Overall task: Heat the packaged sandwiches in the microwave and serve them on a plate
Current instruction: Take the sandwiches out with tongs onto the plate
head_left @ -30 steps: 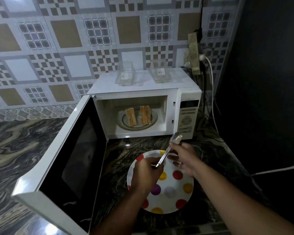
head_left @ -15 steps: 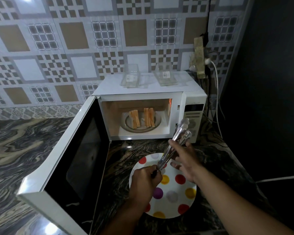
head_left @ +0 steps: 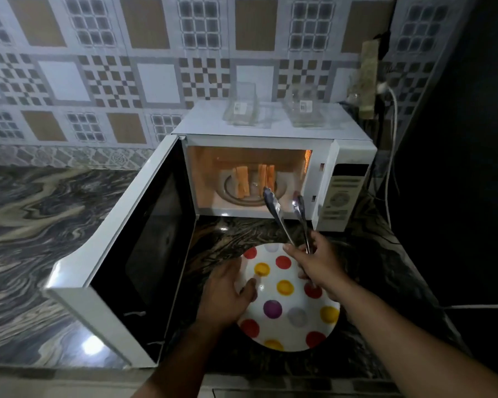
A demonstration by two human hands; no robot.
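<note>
Our right hand [head_left: 318, 264] grips the tongs [head_left: 285, 218], tips apart at the microwave [head_left: 273, 179] mouth. Sandwiches [head_left: 255, 180] stand inside on the turntable, seemingly untouched. Our left hand [head_left: 227, 294] rests loose on the dotted plate [head_left: 288, 300].

1 microwave [head_left: 273, 139], 1 plate [head_left: 288, 326], 1 tongs [head_left: 288, 216], 2 clear containers [head_left: 242, 107] — 2 hands [head_left: 224, 294].

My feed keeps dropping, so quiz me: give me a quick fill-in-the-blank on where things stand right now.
1. The microwave door stands ____.
2. The right hand holds a pair of metal ____, tips spread.
3. The sandwiches sit inside the microwave on the ____.
4. The left hand rests at the edge of the polka-dot ____.

Missing words: open; tongs; turntable; plate
</note>
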